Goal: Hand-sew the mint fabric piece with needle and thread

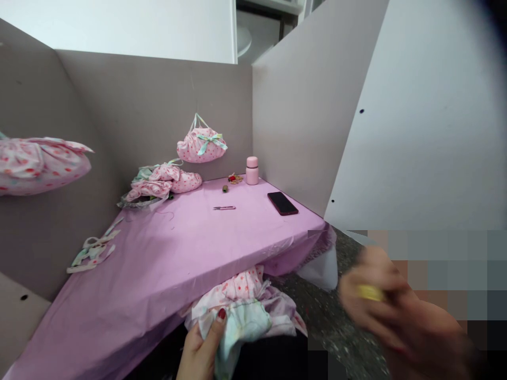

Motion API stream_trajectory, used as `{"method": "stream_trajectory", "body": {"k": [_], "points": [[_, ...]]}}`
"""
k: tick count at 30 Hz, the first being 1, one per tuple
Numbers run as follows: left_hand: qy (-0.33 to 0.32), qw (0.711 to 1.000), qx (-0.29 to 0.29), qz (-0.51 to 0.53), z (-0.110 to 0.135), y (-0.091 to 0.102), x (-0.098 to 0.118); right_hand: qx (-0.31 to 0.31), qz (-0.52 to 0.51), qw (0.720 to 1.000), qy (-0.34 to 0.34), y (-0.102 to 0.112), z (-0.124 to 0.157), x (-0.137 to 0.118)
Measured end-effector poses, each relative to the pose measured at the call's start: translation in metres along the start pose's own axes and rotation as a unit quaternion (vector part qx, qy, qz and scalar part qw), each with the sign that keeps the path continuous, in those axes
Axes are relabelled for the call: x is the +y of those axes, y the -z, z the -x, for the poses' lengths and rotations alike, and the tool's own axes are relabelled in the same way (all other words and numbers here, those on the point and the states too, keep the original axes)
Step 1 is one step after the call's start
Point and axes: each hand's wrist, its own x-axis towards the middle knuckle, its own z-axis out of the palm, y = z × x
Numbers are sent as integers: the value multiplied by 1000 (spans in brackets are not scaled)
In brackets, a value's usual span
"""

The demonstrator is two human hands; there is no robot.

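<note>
My left hand (204,343), low in the view, grips a piece of floral cloth (245,314) in pale mint and pink with red dots. The thumb presses on top of the cloth, which hangs over my lap at the table's front edge. Out to the right, away from the cloth, is my right hand (380,306), blurred by motion. Its fingers look curled in, with a yellow band (371,292) around one of them. Anything pinched in them is too blurred to make out.
On the pink-covered table (190,237) lie thread snips (224,208), a thread spool (225,188), a phone (282,203) and a pink bottle (252,171). Dotted cloth pieces (158,182) are piled at the back left. A dotted pouch (202,145) hangs on the grey partition (158,100).
</note>
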Motion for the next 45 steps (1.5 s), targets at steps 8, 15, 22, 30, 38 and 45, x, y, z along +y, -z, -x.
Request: {"method": "stream_trajectory", "body": {"k": [8, 15, 22, 30, 38, 45], "points": [[6, 999, -43, -3, 0, -1, 4, -245, 37, 963, -109, -82, -36, 55], [19, 997, 21, 70, -4, 0, -12, -175, 143, 974, 13, -78, -26, 48], [1, 998, 22, 61, 3, -6, 1, -186, 249, 944, 113, -82, -16, 35], [-7, 998, 18, 53, 3, -7, 0, -205, 260, 939, 94, -85, -14, 39], [-4, 999, -5, 53, 2, -7, 2, -206, 255, 940, 90, -85, -13, 40], [-6, 999, -25, 35, 3, -5, 3, -203, 270, 937, 91, -84, -13, 42]]}}
